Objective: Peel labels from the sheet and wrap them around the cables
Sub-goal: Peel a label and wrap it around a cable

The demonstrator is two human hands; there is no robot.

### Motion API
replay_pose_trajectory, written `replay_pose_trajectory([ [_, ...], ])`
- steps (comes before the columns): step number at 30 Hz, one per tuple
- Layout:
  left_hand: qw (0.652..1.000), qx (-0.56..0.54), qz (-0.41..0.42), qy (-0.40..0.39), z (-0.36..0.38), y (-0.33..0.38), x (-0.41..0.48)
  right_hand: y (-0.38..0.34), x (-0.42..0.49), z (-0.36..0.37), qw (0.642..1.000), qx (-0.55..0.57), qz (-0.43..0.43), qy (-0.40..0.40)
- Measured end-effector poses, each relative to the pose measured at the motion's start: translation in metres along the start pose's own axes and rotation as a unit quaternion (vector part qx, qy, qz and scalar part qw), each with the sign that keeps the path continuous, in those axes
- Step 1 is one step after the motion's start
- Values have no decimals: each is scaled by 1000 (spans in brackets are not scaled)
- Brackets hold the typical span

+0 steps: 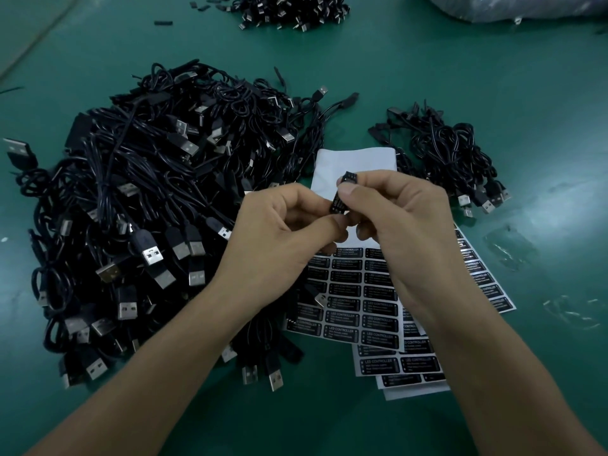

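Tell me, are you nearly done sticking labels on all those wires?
Not nearly. Done: the top sheet is bare white backing in its upper part, and the small pile on the right may be finished cables. In hand: the left hand and right hand pinch one black cable part with a label on it. Left: many rows of labels, and the big pile of cables on the left.

Cable heap (138, 205) left, label sheets (358, 311) right, smaller bundle (450, 153) behind, perhaps bags (526, 6) beyond

A green table (460, 80) bears heaped black cables (148, 192) and label sheets (362, 311).
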State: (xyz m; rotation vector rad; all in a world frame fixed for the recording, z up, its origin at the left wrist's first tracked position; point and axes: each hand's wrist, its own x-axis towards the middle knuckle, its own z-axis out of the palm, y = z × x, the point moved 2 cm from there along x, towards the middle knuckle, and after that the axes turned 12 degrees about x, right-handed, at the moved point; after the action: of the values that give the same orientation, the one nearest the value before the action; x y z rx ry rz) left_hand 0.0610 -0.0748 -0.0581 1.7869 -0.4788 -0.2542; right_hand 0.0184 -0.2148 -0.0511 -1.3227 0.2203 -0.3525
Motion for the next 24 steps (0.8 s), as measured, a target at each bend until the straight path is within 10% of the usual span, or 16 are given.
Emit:
replay_pose_trajectory([
  [17,988,149,43,-7,-10,14,0,-1,-7,8,996,-55,-56,-48],
  [24,995,9,12,100,-28,22,5,6,-13,14,973,-149,35,-172],
])
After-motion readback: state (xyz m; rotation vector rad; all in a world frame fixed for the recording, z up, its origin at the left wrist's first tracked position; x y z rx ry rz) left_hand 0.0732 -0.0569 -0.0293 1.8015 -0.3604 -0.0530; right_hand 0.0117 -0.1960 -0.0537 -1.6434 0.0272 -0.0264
